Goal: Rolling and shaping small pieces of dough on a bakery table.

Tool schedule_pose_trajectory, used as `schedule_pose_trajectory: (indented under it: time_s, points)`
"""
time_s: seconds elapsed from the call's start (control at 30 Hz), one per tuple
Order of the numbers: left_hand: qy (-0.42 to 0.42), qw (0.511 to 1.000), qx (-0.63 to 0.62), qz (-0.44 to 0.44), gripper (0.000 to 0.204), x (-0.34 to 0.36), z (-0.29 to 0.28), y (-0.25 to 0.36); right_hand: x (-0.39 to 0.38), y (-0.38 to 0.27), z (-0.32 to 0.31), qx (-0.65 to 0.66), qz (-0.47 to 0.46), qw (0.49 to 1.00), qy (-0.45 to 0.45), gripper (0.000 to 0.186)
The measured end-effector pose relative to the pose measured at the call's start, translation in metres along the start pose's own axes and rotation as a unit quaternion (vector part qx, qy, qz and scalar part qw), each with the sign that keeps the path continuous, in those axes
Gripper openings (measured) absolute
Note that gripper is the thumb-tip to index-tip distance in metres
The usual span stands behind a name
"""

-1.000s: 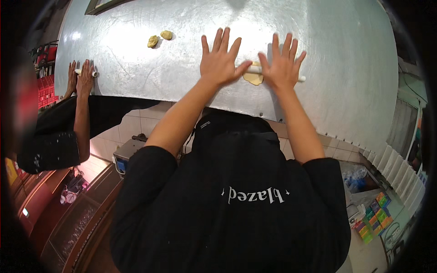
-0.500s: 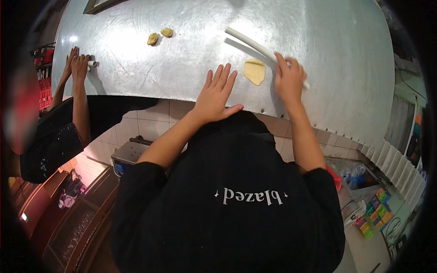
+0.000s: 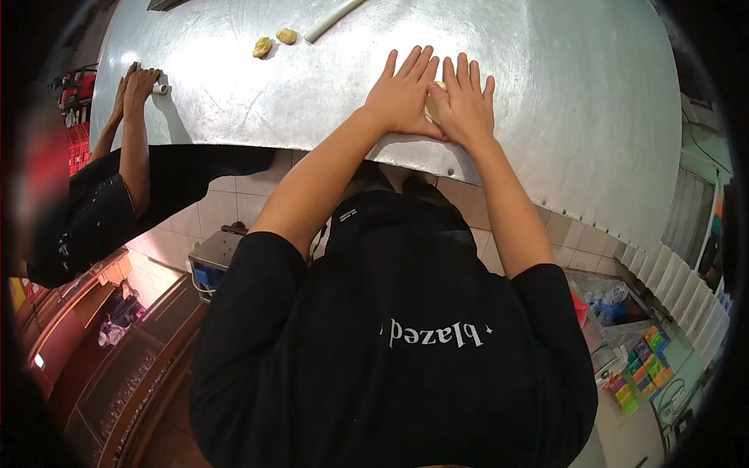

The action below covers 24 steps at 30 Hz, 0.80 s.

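Note:
A flattened piece of pale yellow dough (image 3: 433, 109) lies on the metal tabletop (image 3: 562, 101), mostly hidden by my hands. My left hand (image 3: 403, 97) rests over its left side, palm down with fingers stretched out. Against its right side lies my right hand (image 3: 466, 105), also flat with spread fingers, its thumb across the dough. Neither hand grips anything. Farther off on the table is a white rolling pipe (image 3: 334, 21), out of both hands. Two small dough lumps (image 3: 262, 47) sit to the left of the pipe.
At the left, a co-worker's hands (image 3: 139, 84) press on a short white pipe (image 3: 160, 89) at the table's edge. A metal box (image 3: 214, 253) stands below the table on the left. Corrugated sheet (image 3: 675, 300) and colourful packs (image 3: 647, 363) are at the right.
My right hand has let go of the pipe, which now lies farther away and to the left. Both hands have come together over the dough piece.

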<state>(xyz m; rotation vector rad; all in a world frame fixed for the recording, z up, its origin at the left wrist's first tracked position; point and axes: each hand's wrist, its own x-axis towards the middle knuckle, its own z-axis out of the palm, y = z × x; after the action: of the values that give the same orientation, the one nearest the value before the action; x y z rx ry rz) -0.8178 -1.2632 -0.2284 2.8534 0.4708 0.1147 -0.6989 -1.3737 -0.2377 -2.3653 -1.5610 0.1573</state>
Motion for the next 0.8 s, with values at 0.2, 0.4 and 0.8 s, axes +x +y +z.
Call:
schedule_pose_trajectory:
  time_s: [0.2, 0.4, 0.8]
  points:
    - [0.02, 0.999, -0.027, 0.027, 0.113, -0.056, -0.004, 0.019, -0.051, -0.015, -0.009, -0.029, -0.01, 1.0, -0.002, 0.076]
    - [-0.038, 0.994, -0.071, 0.078, 0.079, -0.098, -0.022, 0.013, -0.103, -0.03, -0.017, -0.003, 0.002, 1.0, -0.031, 0.074]
    - [0.01, 0.995, -0.102, -0.021, 0.069, -0.154, -0.053, -0.094, -0.029, -0.056, 0.005, -0.079, 0.094, 0.992, -0.007, 0.072]
